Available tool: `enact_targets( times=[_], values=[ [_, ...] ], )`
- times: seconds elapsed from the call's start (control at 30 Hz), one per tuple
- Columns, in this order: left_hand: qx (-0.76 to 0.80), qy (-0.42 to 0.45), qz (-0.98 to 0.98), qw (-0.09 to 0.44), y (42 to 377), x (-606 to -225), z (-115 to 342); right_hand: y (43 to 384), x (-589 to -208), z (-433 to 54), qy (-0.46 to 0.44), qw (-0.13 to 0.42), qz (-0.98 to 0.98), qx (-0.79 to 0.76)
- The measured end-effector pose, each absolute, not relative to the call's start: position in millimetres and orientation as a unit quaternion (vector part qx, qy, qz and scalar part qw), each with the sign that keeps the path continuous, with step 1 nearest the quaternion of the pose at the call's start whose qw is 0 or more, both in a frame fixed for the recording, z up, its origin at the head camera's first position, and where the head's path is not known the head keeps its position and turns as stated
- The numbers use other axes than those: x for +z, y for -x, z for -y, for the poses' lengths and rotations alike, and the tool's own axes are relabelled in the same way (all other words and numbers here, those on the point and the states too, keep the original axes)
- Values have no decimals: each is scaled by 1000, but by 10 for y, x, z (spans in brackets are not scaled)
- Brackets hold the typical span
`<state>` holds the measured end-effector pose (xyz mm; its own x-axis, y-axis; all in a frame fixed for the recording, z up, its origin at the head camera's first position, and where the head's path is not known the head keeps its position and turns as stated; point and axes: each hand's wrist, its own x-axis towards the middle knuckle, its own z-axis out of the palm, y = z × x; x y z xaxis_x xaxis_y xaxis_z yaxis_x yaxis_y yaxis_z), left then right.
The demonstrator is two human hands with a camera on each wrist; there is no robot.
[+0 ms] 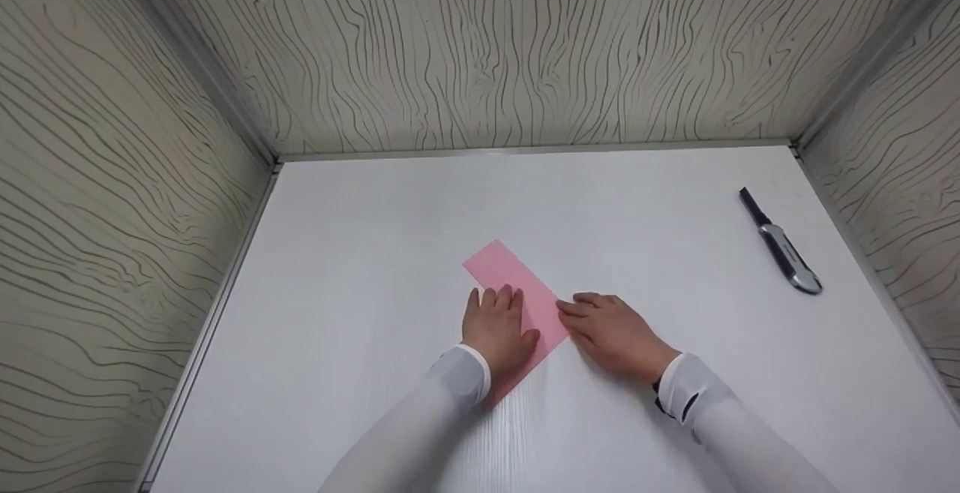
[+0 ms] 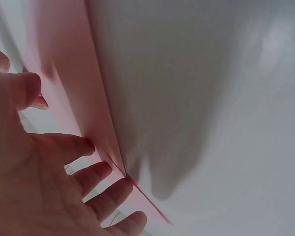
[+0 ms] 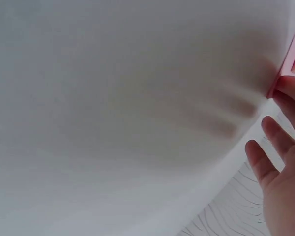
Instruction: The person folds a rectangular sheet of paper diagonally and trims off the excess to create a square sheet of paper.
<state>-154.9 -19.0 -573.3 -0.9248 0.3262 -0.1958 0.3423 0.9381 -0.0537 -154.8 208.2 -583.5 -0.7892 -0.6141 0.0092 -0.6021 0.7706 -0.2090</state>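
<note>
A pink sheet of paper (image 1: 501, 264), folded into a long slanting shape, lies on the white table. My left hand (image 1: 496, 332) rests across its lower left part with the fingers stretched out. In the left wrist view, the fingertips (image 2: 105, 169) touch the paper (image 2: 73, 59) near a folded edge. At the right-hand corner, my right hand (image 1: 619, 334) pinches the paper's edge. The right wrist view shows a narrow strip of the paper (image 3: 289, 55) by the thumb and index finger, while the other fingers (image 3: 258, 155) stand apart from it.
A black and silver tool like a utility knife (image 1: 784, 253) lies at the right of the white table (image 1: 360, 253). Wood-patterned panels (image 1: 487, 50) enclose the back and both sides, with metal strips along the table's edges.
</note>
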Motion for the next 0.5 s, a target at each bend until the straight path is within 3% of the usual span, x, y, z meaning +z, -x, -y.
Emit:
enact_targets(
  times=[0.5],
  values=[
    [34, -219, -964, 150, 1713, -5760, 283, 1387, -5730, -1916, 342, 26, -936, -75]
  ],
)
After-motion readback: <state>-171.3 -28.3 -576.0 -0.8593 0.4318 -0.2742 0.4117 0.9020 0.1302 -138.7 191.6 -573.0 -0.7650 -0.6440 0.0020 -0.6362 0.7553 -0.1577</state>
